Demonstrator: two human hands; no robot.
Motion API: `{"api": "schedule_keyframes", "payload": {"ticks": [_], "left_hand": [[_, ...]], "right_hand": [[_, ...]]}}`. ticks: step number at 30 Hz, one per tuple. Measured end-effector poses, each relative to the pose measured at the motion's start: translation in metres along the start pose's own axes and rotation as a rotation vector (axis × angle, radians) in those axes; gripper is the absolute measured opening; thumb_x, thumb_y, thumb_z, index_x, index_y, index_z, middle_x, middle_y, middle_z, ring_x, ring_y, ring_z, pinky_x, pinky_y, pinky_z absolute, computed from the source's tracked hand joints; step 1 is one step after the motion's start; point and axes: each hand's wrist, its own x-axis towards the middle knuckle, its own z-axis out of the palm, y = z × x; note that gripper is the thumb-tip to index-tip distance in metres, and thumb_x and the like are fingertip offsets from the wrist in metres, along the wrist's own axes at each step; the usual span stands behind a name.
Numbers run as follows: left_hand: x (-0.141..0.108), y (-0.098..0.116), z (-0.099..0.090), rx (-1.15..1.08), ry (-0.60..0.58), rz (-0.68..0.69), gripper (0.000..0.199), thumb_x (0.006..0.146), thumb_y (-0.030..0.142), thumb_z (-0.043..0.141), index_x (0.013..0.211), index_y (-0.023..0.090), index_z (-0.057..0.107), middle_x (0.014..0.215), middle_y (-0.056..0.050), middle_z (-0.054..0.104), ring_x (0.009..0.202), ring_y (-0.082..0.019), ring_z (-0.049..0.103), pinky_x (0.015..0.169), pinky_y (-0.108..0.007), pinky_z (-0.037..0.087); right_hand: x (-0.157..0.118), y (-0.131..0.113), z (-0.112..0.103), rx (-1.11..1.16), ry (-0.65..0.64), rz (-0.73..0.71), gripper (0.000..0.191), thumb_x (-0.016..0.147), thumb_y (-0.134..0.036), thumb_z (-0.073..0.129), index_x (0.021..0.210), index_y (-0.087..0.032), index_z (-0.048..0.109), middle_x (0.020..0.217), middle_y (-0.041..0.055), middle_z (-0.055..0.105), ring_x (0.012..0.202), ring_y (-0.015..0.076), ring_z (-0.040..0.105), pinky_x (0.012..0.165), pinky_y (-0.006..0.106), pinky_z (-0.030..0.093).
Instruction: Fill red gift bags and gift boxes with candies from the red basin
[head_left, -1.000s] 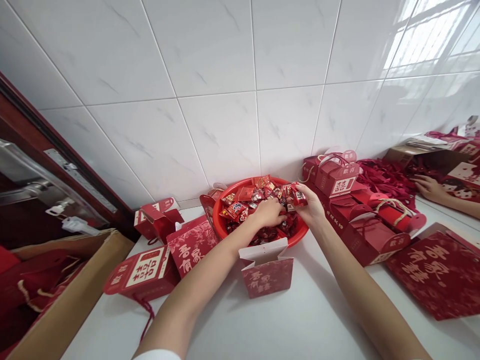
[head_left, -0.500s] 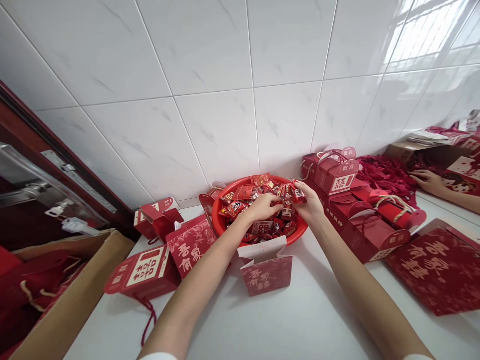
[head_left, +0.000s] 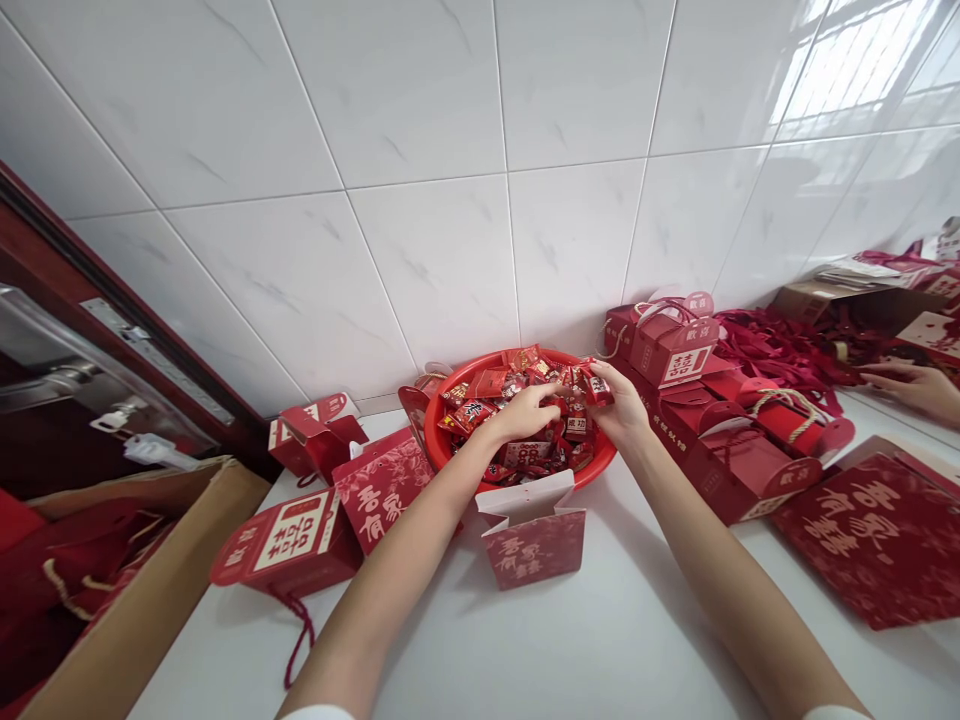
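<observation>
A red plastic basin [head_left: 604,462] full of red-wrapped candies [head_left: 529,455] stands against the tiled wall. My left hand [head_left: 529,412] reaches over the middle of the pile, fingers stretched out and a little apart just above the wrappers; nothing shows in them. At the basin's right rim, my right hand [head_left: 621,405] is closed on a red-wrapped candy [head_left: 598,386], partly hidden by its fingers. In front of the basin, between my forearms, a red gift box [head_left: 536,550] stands upright with its white-lined top open.
Left of the basin are several red gift boxes [head_left: 300,540] and a cardboard carton [head_left: 150,580]. More boxes [head_left: 739,455] and dark red ribbons [head_left: 780,350] crowd the right side. Another person's hand [head_left: 911,385] is at the far right, near a flat red box [head_left: 874,535].
My left hand's fingers have shifted slightly over the candies. My right hand stays at the rim with its candy. The other person's hand has moved right and turned.
</observation>
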Motion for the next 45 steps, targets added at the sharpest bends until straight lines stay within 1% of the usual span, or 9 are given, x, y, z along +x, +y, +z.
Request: {"api": "schedule_keyframes", "payload": {"ticks": [5, 10, 13, 17, 21, 25, 31, 36, 45], "left_hand": [[-0.001, -0.011, -0.002, -0.029, 0.085, 0.065, 0.055, 0.08, 0.0, 0.056, 0.133, 0.013, 0.062, 0.143, -0.011, 0.061, 0.133, -0.024, 0.057, 0.115, -0.039, 0.043], [-0.006, -0.008, 0.001, 0.119, 0.112, 0.212, 0.055, 0.072, 0.001, 0.057, 0.124, 0.016, 0.07, 0.123, -0.007, 0.074, 0.116, -0.023, 0.067, 0.107, -0.036, 0.049], [-0.011, 0.003, 0.006, 0.278, -0.008, 0.301, 0.039, 0.073, 0.005, 0.059, 0.106, 0.018, 0.077, 0.109, -0.004, 0.078, 0.104, -0.021, 0.07, 0.1, -0.033, 0.051], [-0.019, 0.017, 0.015, 0.647, -0.33, 0.29, 0.02, 0.077, 0.013, 0.062, 0.09, 0.018, 0.076, 0.095, -0.007, 0.077, 0.095, -0.026, 0.067, 0.091, -0.037, 0.05], [-0.023, 0.02, 0.024, 0.901, -0.361, 0.257, 0.016, 0.082, 0.017, 0.06, 0.093, 0.019, 0.071, 0.1, -0.009, 0.074, 0.109, -0.031, 0.061, 0.107, -0.052, 0.038], [-0.022, 0.013, 0.031, 0.917, -0.3, 0.264, 0.02, 0.081, 0.014, 0.06, 0.1, 0.016, 0.066, 0.108, -0.013, 0.071, 0.111, -0.033, 0.059, 0.115, -0.057, 0.026], [-0.018, 0.006, 0.039, 0.789, -0.34, 0.16, 0.018, 0.086, 0.01, 0.051, 0.099, 0.016, 0.063, 0.115, -0.014, 0.067, 0.106, -0.029, 0.06, 0.103, -0.048, 0.041], [-0.012, 0.011, 0.04, 0.79, -0.374, 0.136, 0.029, 0.078, 0.005, 0.056, 0.105, 0.015, 0.06, 0.117, -0.015, 0.068, 0.106, -0.03, 0.061, 0.101, -0.046, 0.042], [-0.009, 0.014, 0.04, 0.864, -0.434, 0.071, 0.028, 0.081, 0.002, 0.047, 0.104, 0.013, 0.058, 0.101, -0.012, 0.071, 0.09, -0.024, 0.064, 0.095, -0.039, 0.043]], "right_hand": [[-0.002, 0.0, 0.002, -0.01, 0.017, 0.011, 0.017, 0.058, -0.018, 0.083, 0.069, -0.022, 0.071, 0.07, -0.0058, 0.07, 0.065, 0.0116, 0.062, 0.054, 0.022, 0.053], [-0.002, 0.001, 0.001, -0.016, 0.005, -0.004, 0.022, 0.055, -0.021, 0.087, 0.069, -0.023, 0.07, 0.072, -0.0067, 0.071, 0.066, 0.011, 0.063, 0.056, 0.022, 0.054], [-0.001, 0.001, 0.0, -0.013, 0.005, -0.005, 0.022, 0.055, -0.021, 0.087, 0.069, -0.023, 0.071, 0.072, -0.0068, 0.071, 0.065, 0.0107, 0.062, 0.055, 0.021, 0.053], [-0.001, 0.001, -0.001, -0.04, 0.016, -0.008, 0.022, 0.056, -0.023, 0.087, 0.071, -0.025, 0.071, 0.073, -0.0073, 0.071, 0.066, 0.0118, 0.063, 0.054, 0.023, 0.052], [-0.001, 0.001, -0.002, -0.065, 0.02, -0.005, 0.023, 0.056, -0.024, 0.087, 0.073, -0.025, 0.07, 0.074, -0.0074, 0.071, 0.068, 0.0121, 0.063, 0.054, 0.024, 0.051], [-0.001, 0.001, -0.003, -0.059, 0.027, 0.0, 0.022, 0.057, -0.023, 0.086, 0.072, -0.024, 0.071, 0.073, -0.0064, 0.07, 0.066, 0.0125, 0.062, 0.055, 0.025, 0.051], [0.0, 0.0, -0.002, -0.082, 0.022, 0.005, 0.022, 0.058, -0.022, 0.086, 0.073, -0.024, 0.07, 0.074, -0.0062, 0.071, 0.066, 0.0132, 0.062, 0.052, 0.025, 0.05], [-0.002, -0.001, -0.001, -0.074, 0.018, 0.013, 0.023, 0.056, -0.022, 0.087, 0.071, -0.024, 0.07, 0.072, -0.0068, 0.07, 0.063, 0.0113, 0.061, 0.051, 0.024, 0.051], [-0.003, -0.002, 0.0, -0.091, 0.018, 0.018, 0.023, 0.056, -0.023, 0.087, 0.072, -0.024, 0.071, 0.073, -0.0063, 0.07, 0.064, 0.0118, 0.062, 0.052, 0.024, 0.052]]}}
